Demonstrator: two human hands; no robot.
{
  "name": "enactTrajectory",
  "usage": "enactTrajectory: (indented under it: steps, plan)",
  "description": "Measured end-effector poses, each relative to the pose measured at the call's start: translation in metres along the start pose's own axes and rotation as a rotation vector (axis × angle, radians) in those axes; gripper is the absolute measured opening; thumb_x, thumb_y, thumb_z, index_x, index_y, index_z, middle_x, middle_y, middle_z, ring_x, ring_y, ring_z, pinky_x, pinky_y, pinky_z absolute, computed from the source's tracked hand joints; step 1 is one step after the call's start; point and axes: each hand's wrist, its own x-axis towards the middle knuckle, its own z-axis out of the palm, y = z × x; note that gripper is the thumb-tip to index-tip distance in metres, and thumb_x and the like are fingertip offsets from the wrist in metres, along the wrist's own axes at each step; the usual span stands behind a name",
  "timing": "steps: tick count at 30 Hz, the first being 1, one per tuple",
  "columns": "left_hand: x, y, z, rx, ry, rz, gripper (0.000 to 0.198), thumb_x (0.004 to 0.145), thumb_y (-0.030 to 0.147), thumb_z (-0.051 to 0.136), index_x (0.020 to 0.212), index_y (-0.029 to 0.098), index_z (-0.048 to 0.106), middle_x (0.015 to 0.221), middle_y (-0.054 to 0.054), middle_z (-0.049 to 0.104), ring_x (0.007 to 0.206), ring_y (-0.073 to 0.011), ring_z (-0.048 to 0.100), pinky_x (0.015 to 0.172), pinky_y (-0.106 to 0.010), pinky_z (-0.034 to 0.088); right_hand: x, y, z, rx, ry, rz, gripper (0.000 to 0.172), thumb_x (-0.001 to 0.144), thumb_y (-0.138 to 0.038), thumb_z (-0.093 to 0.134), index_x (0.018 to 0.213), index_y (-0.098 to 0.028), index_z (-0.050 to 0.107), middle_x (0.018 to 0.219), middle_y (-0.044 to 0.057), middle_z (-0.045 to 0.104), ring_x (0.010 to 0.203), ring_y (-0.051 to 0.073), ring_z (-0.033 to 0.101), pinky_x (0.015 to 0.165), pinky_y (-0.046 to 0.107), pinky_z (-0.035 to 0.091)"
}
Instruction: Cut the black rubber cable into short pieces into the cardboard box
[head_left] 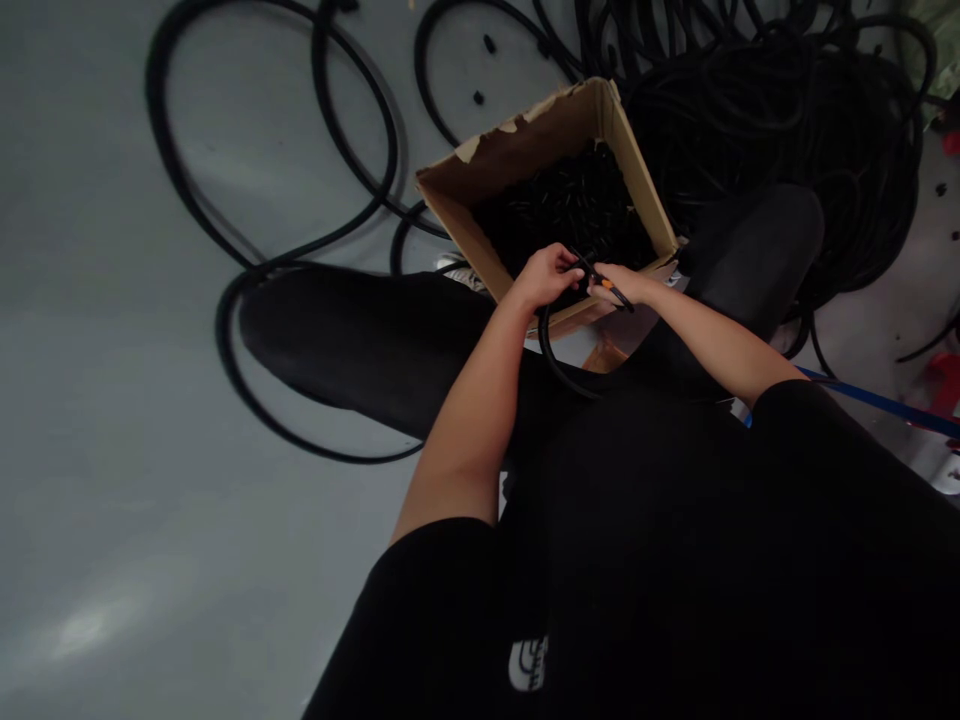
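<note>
One left hand pinches a flexible black tube; the right hand grasps a black-and-orange scissor-like tool above a brown cardboard box.

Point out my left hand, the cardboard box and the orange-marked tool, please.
Left hand [546, 276]: head view, middle of the hand.
Cardboard box [636, 175]: head view, its right wall.
Orange-marked tool [608, 287]: head view, its orange patch.
</note>
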Motion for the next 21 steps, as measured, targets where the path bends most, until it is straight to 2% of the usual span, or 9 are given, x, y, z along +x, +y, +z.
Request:
enactTrajectory:
  steps: [7,12,17,21]
  plan:
    - [0.002,0.001,-0.001,-0.044,-0.044,0.016,0.030,0.089,0.013,0.090,0.097,0.023,0.063,0.091,-0.004,0.079,0.081,-0.0208,0.079,0.090,-0.040,0.070,0.003,0.009,0.004,0.069,0.010,-0.048,0.016,0.097,-0.025,0.075,0.110,-0.021,0.067,0.106,0.005,0.079,0.095,0.020,0.067,0.090,0.030,0.053]
    - [0.004,-0.004,-0.002,-0.080,-0.067,0.042,0.030,0.089,0.021,0.093,0.097,0.023,0.064,0.089,-0.004,0.081,0.078,-0.0205,0.078,0.084,-0.038,0.070,0.004,0.010,0.004,0.081,0.015,-0.040,0.019,0.095,-0.019,0.077,0.109,-0.022,0.065,0.111,0.006,0.079,0.096,0.019,0.067,0.093,0.030,0.054]
    - [0.004,-0.004,-0.002,-0.097,-0.059,0.073,0.035,0.090,0.027,0.098,0.097,0.023,0.064,0.087,-0.003,0.080,0.079,-0.0197,0.080,0.082,-0.035,0.070,0.007,0.012,0.004,0.086,0.036,-0.039,0.019,0.097,-0.017,0.078,0.104,-0.023,0.061,0.106,0.005,0.078,0.093,0.019,0.067,0.087,0.028,0.053]
    - [0.003,-0.002,-0.002,-0.081,-0.055,0.047,0.029,0.092,0.023,0.094,0.098,0.022,0.066,0.090,-0.005,0.082,0.084,-0.0228,0.083,0.088,-0.040,0.073,0.008,0.015,0.004,0.070,0.053,-0.055,0.018,0.097,-0.018,0.079,0.105,-0.022,0.064,0.105,0.005,0.079,0.095,0.020,0.070,0.089,0.028,0.053]
